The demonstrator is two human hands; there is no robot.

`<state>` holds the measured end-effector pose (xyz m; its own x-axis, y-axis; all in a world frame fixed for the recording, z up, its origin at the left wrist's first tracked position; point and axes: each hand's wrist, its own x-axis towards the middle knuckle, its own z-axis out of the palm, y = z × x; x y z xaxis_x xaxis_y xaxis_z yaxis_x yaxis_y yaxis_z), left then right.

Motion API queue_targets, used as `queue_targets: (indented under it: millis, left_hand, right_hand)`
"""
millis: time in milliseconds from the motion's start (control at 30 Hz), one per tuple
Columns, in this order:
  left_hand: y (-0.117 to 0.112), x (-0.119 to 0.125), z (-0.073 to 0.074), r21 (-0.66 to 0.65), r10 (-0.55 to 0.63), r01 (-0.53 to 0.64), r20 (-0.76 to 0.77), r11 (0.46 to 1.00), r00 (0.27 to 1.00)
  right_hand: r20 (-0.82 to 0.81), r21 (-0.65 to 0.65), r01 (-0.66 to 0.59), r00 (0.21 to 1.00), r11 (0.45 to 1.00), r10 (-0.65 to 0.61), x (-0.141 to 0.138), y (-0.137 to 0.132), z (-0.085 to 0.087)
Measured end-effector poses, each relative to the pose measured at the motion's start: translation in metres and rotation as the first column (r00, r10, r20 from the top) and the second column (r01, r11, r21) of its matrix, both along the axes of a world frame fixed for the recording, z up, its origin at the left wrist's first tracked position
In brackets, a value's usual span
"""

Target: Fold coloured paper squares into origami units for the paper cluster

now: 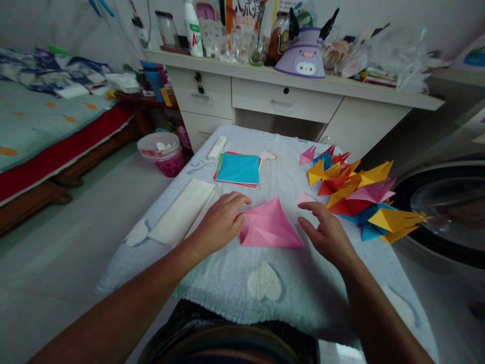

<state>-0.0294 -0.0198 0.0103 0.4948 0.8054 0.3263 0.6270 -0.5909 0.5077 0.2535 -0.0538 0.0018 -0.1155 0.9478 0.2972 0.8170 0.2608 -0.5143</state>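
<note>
A creased pink square of origami paper (271, 225) lies partly raised on the cloth-covered table in front of me. My left hand (223, 217) is at its left edge, with the thumb against the paper and the fingers curled over that side. To the right of the sheet, my right hand (326, 230) is apart from it, thumb and index finger spread and nothing between them. Beyond the sheet sits a stack of coloured squares (239, 168), a blue one on top. Several folded paper cranes (346, 189) in yellow, red, blue and pink crowd the table's right side.
A long whitish packet (184, 210) lies left of my left hand, and a small white box (217, 148) is farther back. Behind the table stands a white desk (280, 98) loaded with bottles and jars. A pink bin (162, 154) stands on the floor at left.
</note>
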Motion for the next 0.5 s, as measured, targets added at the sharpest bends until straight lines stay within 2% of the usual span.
queue_targets:
  millis: [67, 133, 300, 500]
  left_hand:
    - [0.012, 0.007, -0.003, -0.058, 0.024, -0.028, -0.061, 0.998, 0.998]
    - [0.019, 0.012, -0.011, -0.127, 0.02, -0.032, -0.1, 0.991, 0.995]
    - [0.024, 0.017, -0.027, -0.208, 0.025, -0.039, -0.069, 0.977, 0.997]
    - [0.026, 0.018, -0.028, -0.285, 0.078, -0.041, 0.12, 0.958, 0.99]
  right_hand:
    - [0.003, 0.072, -0.1, 0.995, 0.992, 0.1, -0.01, 0.008, -0.002]
    - [0.002, 0.129, -0.146, 0.989, 0.981, 0.147, -0.016, 0.013, -0.01]
    - [-0.039, 0.165, -0.118, 0.991, 0.979, 0.126, -0.017, 0.011, -0.027]
    - [-0.04, 0.2, -0.108, 0.992, 0.974, 0.119, -0.023, -0.002, -0.015]
